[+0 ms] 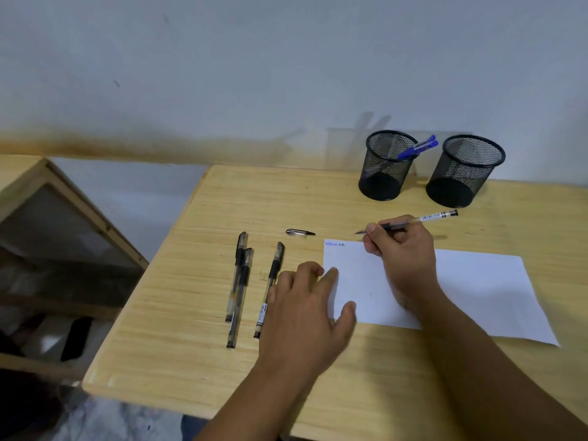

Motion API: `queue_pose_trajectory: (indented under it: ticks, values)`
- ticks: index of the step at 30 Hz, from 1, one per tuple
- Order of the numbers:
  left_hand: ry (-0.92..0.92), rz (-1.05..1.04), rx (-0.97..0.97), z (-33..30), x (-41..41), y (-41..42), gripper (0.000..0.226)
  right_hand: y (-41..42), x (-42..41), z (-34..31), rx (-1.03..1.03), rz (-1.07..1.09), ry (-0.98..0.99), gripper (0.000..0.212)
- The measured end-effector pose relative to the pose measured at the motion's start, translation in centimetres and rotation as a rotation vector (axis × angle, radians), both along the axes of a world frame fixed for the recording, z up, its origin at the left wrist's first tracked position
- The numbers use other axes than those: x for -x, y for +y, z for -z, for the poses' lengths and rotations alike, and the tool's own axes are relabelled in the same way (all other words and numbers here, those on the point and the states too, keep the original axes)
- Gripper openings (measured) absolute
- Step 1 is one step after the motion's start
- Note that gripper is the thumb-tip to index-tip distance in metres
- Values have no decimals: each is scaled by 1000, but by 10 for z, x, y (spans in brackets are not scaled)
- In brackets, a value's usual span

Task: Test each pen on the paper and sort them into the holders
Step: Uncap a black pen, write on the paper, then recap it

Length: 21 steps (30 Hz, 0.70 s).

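A white sheet of paper (477,291) lies on the wooden table (191,345), with blue scribbles at its top left corner. My right hand (404,249) grips an uncapped clear black pen (426,218), its tip just above the paper's top edge. The pen's cap (299,232) lies on the table to the left. My left hand (305,310) rests flat, fingers spread, on the paper's left edge. Three capped black pens (238,281) lie left of it; the nearest (270,288) is partly under my fingers. Two black mesh holders stand at the back: the left one (386,167) holds two blue pens (420,146), the right one (464,171) looks empty.
The wall runs right behind the holders. A wooden-framed shelf unit (63,249) stands to the left, beyond the table's left edge. The table's front edge is close to my body.
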State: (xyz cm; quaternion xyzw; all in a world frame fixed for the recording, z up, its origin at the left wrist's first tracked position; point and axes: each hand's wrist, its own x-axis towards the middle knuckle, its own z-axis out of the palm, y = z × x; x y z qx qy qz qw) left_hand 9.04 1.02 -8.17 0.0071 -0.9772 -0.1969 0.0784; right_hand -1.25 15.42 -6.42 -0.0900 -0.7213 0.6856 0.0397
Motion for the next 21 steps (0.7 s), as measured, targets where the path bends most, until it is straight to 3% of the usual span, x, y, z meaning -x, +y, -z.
queue_pose_trajectory:
  ticks: [2, 5, 9, 12, 15, 18, 21]
  values:
    - [-5, -7, 3, -2, -1, 1, 55, 7, 3, -6, 124, -10, -42, 13]
    - [-37, -20, -36, -4, 0, 2, 54, 21, -1, -14, 123, -43, -40, 16]
    - [-42, -44, -125, -6, 2, 3, 54, 41, -24, -25, 176, -57, -53, 3]
    - [14, -47, -215, -9, 0, 3, 57, 57, -45, -27, 225, -59, -63, 4]
    - [81, -41, -313, -14, 8, -6, 46, 71, -63, -26, 225, -66, -63, 4]
    - [152, -88, -182, -21, 30, -23, 31, 82, -76, -29, 242, -60, -39, 5]
    - [111, -111, 13, -30, 57, -39, 33, 88, -87, -32, 242, -53, -18, 4]
